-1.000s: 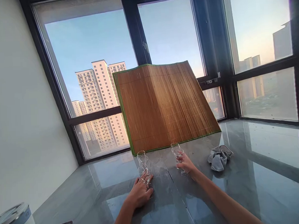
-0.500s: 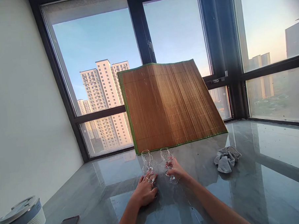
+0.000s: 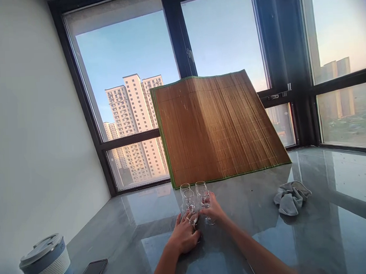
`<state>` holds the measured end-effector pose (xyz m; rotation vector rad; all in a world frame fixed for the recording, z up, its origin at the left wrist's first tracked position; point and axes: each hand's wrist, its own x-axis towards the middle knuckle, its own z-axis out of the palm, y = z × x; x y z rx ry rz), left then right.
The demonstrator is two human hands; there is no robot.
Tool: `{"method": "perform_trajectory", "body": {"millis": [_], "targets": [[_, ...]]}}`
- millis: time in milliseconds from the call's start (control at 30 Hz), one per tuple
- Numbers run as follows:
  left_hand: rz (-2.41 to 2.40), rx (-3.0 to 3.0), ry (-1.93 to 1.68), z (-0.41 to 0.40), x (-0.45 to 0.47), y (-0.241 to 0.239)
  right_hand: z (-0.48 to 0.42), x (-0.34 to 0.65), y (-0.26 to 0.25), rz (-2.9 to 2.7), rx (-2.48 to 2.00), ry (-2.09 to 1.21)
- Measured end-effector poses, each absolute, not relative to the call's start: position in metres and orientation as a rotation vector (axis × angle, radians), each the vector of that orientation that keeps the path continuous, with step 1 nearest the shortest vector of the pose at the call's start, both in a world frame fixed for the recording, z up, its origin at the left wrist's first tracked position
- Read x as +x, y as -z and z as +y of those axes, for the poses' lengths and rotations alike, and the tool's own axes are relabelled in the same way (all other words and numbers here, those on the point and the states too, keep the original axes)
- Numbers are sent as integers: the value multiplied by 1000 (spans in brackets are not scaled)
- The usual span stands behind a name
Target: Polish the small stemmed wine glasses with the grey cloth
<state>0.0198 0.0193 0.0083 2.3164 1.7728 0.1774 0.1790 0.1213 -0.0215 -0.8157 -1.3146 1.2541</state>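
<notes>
Several small clear stemmed glasses (image 3: 192,196) stand close together on the glossy grey table (image 3: 296,237), in front of a leaning bamboo mat (image 3: 217,125). My left hand (image 3: 185,236) lies on the table with its fingers round the foot of the nearest glass (image 3: 190,209). My right hand (image 3: 215,210) is closed on the stem of another glass (image 3: 204,200), right beside the left group.
A crumpled grey cloth (image 3: 290,197) lies to the right. At the lower left are a lidded cup (image 3: 47,262) and a dark phone (image 3: 92,272). Large windows with dark frames stand behind the mat. A white wall runs along the left.
My right hand has slid its glasses leftward across the table until they stand next to the left group. My left hand has stayed on its glass.
</notes>
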Motion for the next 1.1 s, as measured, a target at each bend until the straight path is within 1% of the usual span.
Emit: {"method": "perform_trajectory", "body": {"millis": [200,433,767,1100], "targets": [[1816,2316,-159,16,22,-8,120,182,26,-1384,-810,-1233],[1827,2309,-159,16,22,-6,121,185,28,-1529,-883,-1118],[1823,2302,-160,16,19,-4,111,202,21,-1854,-1255,-731],[1833,2304,-154,14,20,-4,98,210,14,-2145,-1313,-508]]}}
